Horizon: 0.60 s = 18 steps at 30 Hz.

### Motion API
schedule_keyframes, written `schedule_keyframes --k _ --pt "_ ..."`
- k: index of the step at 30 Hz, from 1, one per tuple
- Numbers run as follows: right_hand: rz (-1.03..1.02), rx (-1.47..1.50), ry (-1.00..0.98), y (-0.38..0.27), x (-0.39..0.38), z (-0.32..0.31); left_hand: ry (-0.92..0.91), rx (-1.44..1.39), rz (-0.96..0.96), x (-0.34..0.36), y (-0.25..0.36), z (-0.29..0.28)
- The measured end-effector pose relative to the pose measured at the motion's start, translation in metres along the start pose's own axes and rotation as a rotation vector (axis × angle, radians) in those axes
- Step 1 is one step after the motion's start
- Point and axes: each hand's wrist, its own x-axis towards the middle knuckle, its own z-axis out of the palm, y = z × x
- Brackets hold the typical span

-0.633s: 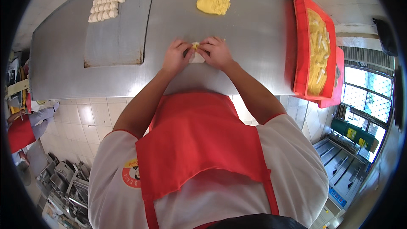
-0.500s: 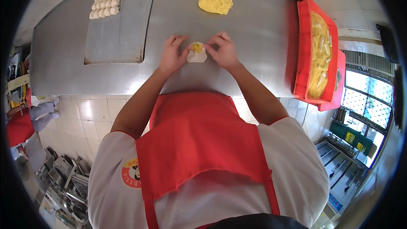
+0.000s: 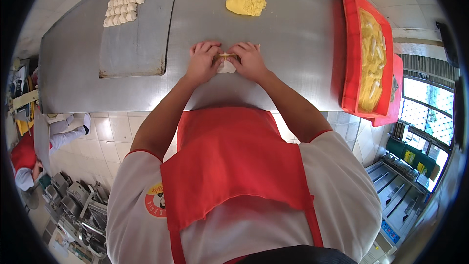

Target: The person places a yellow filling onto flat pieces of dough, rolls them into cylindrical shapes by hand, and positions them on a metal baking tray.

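A flat piece of pale dough (image 3: pixel 226 67) lies on the steel table in front of me, its far edge folded over. My left hand (image 3: pixel 203 60) grips the left end of that fold, fingers curled. At the right end, my right hand (image 3: pixel 248 59) pinches the dough the same way. Both thumbs meet close together at the fold. The yellow filling inside is mostly hidden by the dough and my fingers. Farther off on the table sits a mound of crumbly yellow filling (image 3: pixel 245 2).
Rows of small filled dough pieces (image 3: pixel 124 5) rest on a dark metal tray (image 3: pixel 132 51) at the left. A red crate (image 3: pixel 348 63) with yellow contents and pale sticks stands at the table's right end. Another person (image 3: pixel 24 159) is at the far left, beyond the steel table (image 3: pixel 293 44).
My hands have come closer together, and the dough's far edge is now folded over the yellow filling. The person at the far left has shifted position.
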Motion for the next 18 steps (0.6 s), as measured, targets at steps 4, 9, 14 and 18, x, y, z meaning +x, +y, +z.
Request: schedule_keyframes --k 4,9,14,18 --pt "0.021 -0.018 0.177 0.0 0.003 0.012 -0.069 -0.025 -0.038 0.005 -0.002 0.006" --pt "0.037 0.09 0.066 0.003 -0.018 0.004 -0.079 -0.082 -0.062 -0.011 0.006 -0.001" --pt "0.129 -0.037 0.235 -0.004 -0.008 0.001 0.039 -0.014 -0.106 -0.001 0.005 -0.001" --pt "0.24 0.033 0.11 -0.003 -0.016 -0.005 -0.046 -0.146 -0.167 -0.019 -0.005 -0.007"
